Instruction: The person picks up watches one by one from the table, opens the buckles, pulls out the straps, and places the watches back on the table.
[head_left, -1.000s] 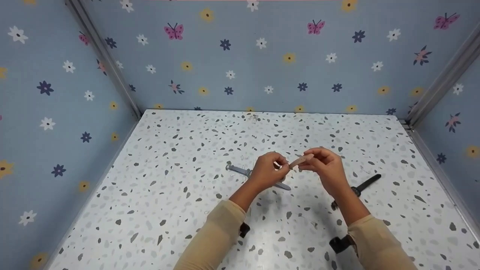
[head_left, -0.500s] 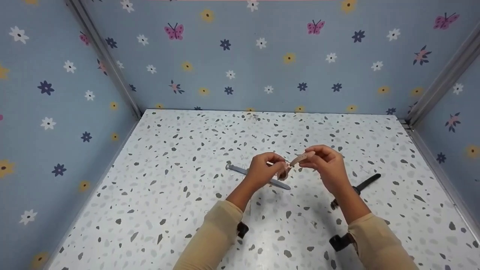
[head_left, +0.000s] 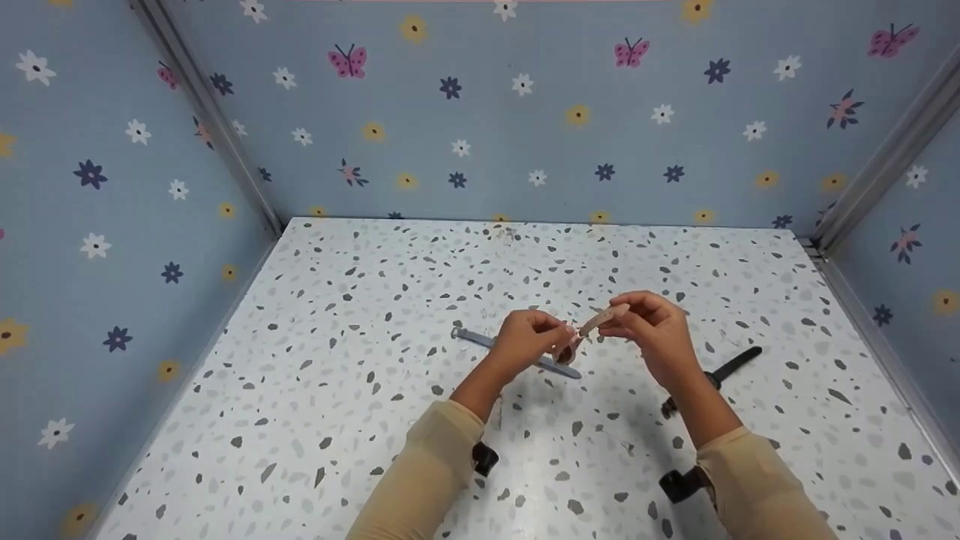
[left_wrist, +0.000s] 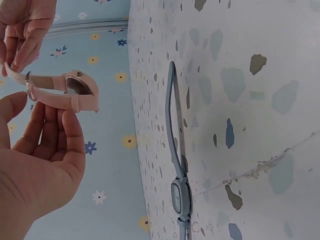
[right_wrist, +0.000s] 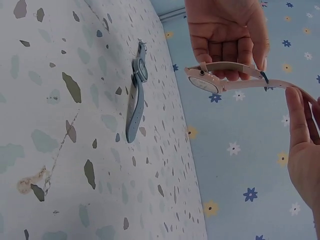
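Observation:
Both hands hold a pink wristwatch (head_left: 579, 336) above the speckled table (head_left: 345, 390). My left hand (head_left: 529, 339) pinches one strap near the watch face (left_wrist: 79, 86); my right hand (head_left: 643, 321) pinches the other strap's end (right_wrist: 280, 84). In the right wrist view the pink watch (right_wrist: 220, 80) hangs between the two hands, its face (right_wrist: 201, 83) turned toward the table. A grey-blue watch (head_left: 480, 343) lies flat on the table just beyond and below my left hand, also plain in the left wrist view as the blue watch (left_wrist: 179, 170).
A black watch (head_left: 731, 367) lies on the table to the right, partly behind my right forearm. Floral blue walls (head_left: 480, 112) close the table at the back and both sides. Black wrist camera mounts (head_left: 679, 484) show under both sleeves.
The pink watch has dropped slightly and its face now hangs lower between the hands; my left hand shifted a little down and left. The other watches have not moved.

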